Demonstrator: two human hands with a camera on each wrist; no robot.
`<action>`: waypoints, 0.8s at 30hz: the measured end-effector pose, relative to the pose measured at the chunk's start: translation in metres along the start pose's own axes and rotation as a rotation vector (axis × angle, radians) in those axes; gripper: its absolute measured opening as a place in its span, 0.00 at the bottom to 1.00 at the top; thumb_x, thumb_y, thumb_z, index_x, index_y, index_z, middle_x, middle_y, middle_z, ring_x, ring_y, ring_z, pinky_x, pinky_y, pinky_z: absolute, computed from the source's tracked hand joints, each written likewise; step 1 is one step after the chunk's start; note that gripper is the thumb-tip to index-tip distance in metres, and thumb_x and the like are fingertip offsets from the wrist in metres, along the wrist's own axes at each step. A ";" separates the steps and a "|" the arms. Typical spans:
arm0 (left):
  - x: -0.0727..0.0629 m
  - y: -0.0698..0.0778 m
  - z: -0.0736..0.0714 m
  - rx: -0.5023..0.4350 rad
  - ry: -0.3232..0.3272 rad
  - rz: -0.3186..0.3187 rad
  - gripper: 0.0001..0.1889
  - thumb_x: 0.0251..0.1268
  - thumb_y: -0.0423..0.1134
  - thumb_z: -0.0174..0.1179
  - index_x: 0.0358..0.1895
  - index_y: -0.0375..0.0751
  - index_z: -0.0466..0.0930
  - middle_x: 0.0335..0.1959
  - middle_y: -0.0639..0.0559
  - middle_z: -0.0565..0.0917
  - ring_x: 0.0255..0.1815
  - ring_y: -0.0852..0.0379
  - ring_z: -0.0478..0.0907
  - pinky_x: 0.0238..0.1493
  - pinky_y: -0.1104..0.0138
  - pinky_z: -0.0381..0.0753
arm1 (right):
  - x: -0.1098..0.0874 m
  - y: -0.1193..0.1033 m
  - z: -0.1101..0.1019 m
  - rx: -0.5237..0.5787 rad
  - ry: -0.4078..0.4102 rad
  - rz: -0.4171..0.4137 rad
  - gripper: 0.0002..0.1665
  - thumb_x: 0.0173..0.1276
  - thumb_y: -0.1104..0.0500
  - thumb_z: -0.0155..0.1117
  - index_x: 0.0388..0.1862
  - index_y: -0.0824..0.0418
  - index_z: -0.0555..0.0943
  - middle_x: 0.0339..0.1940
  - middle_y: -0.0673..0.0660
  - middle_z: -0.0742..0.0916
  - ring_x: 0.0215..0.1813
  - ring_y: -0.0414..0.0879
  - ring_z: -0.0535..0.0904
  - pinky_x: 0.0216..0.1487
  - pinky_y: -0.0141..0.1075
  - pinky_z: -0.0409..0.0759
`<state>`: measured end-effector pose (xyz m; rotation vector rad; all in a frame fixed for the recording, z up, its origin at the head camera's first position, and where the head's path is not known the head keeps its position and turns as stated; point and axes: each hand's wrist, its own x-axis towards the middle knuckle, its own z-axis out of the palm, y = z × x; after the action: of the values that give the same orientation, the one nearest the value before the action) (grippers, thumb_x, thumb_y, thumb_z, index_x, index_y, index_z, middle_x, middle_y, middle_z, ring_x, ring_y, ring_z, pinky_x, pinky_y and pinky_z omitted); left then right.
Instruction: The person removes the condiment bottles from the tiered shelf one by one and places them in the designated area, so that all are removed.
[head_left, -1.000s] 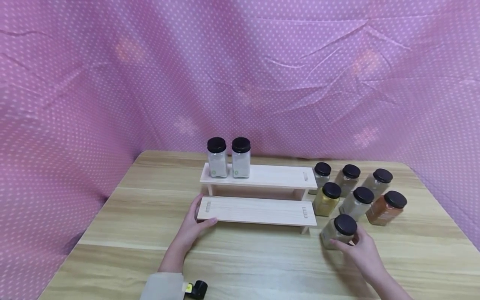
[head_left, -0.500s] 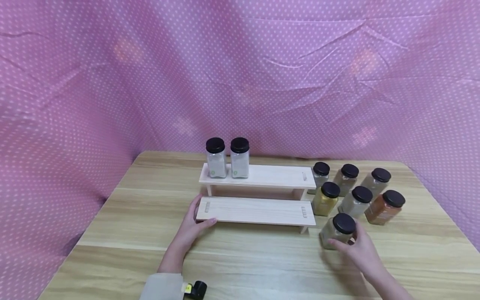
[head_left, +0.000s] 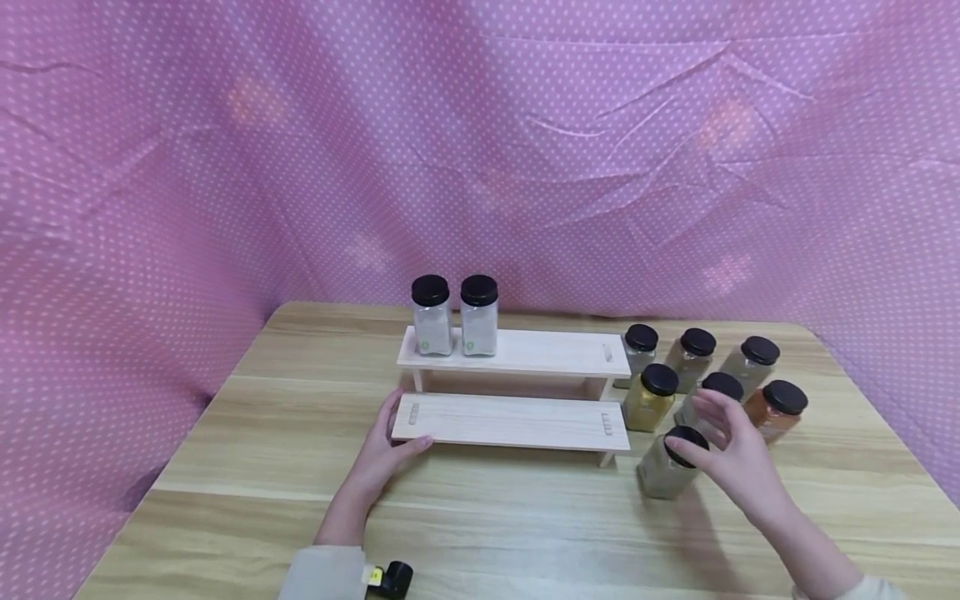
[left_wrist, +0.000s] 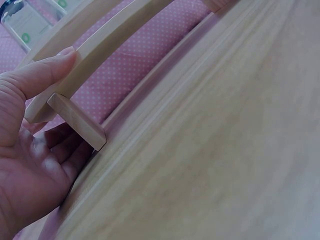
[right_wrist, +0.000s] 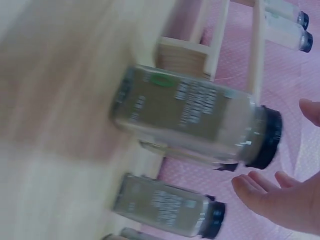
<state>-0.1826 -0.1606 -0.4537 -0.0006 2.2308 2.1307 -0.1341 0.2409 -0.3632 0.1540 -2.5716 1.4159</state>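
My left hand [head_left: 382, 458] grips the left end of the lower wooden shelf [head_left: 510, 421]. In the left wrist view its thumb [left_wrist: 47, 75] lies on the board's front edge, with the other fingers behind the short leg [left_wrist: 77, 122]. My right hand [head_left: 742, 467] hovers beside the black lid of a spice jar [head_left: 663, 475] with greyish-brown contents, standing upright on the table. The right wrist view shows the fingers [right_wrist: 250, 190] spread and apart from this jar [right_wrist: 185, 115]. Two jars of white contents [head_left: 433, 329] stand on the left of the upper shelf [head_left: 555, 350].
Right of the shelves stand several more black-lidded jars, among them a yellow one [head_left: 648, 408] and an orange-red one [head_left: 772, 412]. A pink polka-dot cloth [head_left: 480, 167] hangs behind the wooden table [head_left: 487, 517].
My right hand has let go of the greyish-brown jar and risen up and slightly right of it. The jar stays where it was. My left hand has kept its hold on the shelf.
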 end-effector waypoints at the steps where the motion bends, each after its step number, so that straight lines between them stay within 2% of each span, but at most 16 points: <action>1: 0.000 0.000 0.000 0.000 0.000 0.001 0.49 0.41 0.33 0.67 0.66 0.45 0.43 0.60 0.41 0.60 0.58 0.49 0.58 0.61 0.56 0.45 | 0.002 -0.003 -0.001 -0.009 0.005 -0.007 0.40 0.50 0.64 0.66 0.58 0.72 0.56 0.53 0.69 0.68 0.54 0.62 0.63 0.47 0.18 0.64; 5: 0.000 0.001 0.000 0.009 -0.005 -0.006 0.49 0.41 0.34 0.67 0.66 0.46 0.43 0.61 0.42 0.59 0.59 0.50 0.57 0.61 0.56 0.45 | 0.010 -0.017 -0.004 -0.040 0.001 -0.016 0.41 0.50 0.61 0.66 0.59 0.71 0.56 0.55 0.69 0.68 0.55 0.61 0.63 0.53 0.34 0.66; 8: -0.001 0.002 -0.001 0.019 -0.005 -0.013 0.50 0.41 0.35 0.67 0.67 0.46 0.42 0.62 0.42 0.58 0.60 0.49 0.56 0.60 0.55 0.45 | 0.017 -0.029 -0.002 -0.040 -0.019 -0.016 0.43 0.50 0.57 0.67 0.60 0.70 0.56 0.56 0.68 0.68 0.57 0.60 0.62 0.53 0.46 0.63; 16: 0.000 0.000 -0.003 0.015 -0.009 -0.028 0.50 0.42 0.34 0.66 0.67 0.48 0.41 0.63 0.42 0.56 0.61 0.49 0.54 0.61 0.55 0.42 | 0.039 -0.058 0.019 0.008 -0.054 -0.078 0.41 0.51 0.58 0.66 0.58 0.71 0.57 0.56 0.68 0.68 0.58 0.59 0.62 0.54 0.47 0.62; 24: 0.000 0.000 -0.001 0.016 -0.009 -0.023 0.50 0.42 0.35 0.67 0.67 0.47 0.41 0.64 0.43 0.54 0.62 0.50 0.52 0.61 0.56 0.42 | 0.056 -0.086 0.042 0.044 -0.110 -0.066 0.42 0.50 0.57 0.67 0.59 0.69 0.57 0.58 0.65 0.66 0.59 0.56 0.60 0.57 0.44 0.60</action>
<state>-0.1826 -0.1620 -0.4534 -0.0151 2.2314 2.0974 -0.1780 0.1599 -0.3015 0.3297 -2.5966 1.4804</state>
